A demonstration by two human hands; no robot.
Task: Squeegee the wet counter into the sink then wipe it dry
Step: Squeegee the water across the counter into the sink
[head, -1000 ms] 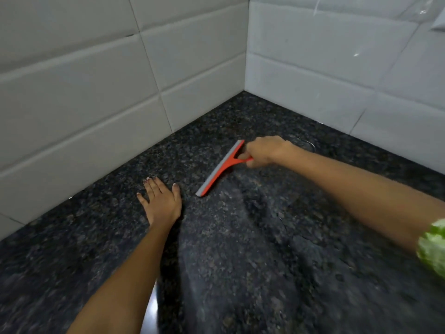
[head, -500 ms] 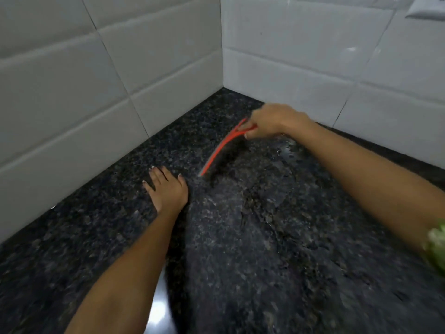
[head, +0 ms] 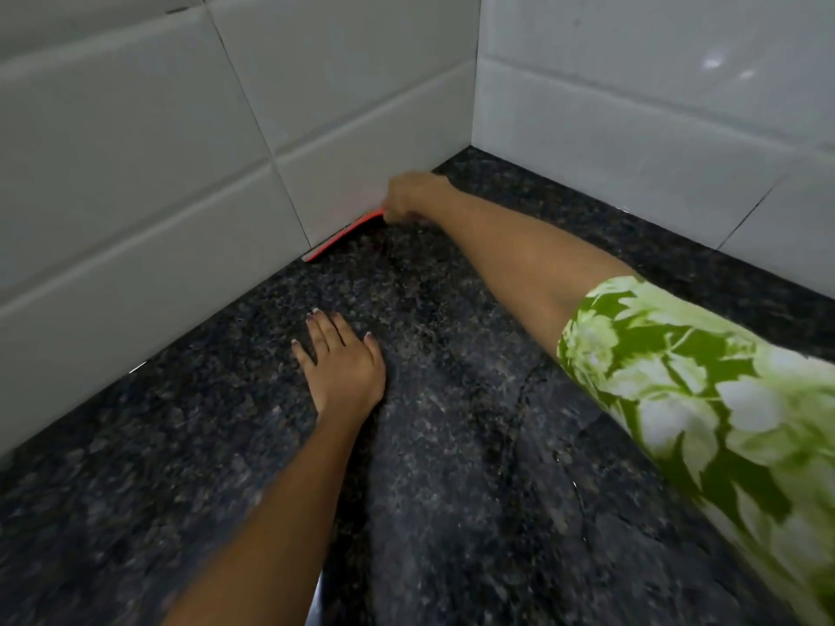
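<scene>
A red squeegee (head: 344,237) with a grey blade lies along the foot of the left tiled wall, near the far corner of the dark speckled granite counter (head: 452,445). My right hand (head: 413,196) is closed on its handle, the arm stretched across the counter. My left hand (head: 339,363) rests flat on the counter, fingers together, palm down, nearer to me than the squeegee. A wet film with streaks shows on the stone right of my left arm. The sink itself is out of view except for a shiny sliver (head: 318,598) at the bottom edge.
White tiled walls (head: 180,173) meet in a corner (head: 474,106) at the back of the counter. My green floral sleeve (head: 705,399) fills the right side.
My right hand has carried the squeegee away from me, from the middle of the counter to the foot of the left wall. My left hand stays flat in place.
</scene>
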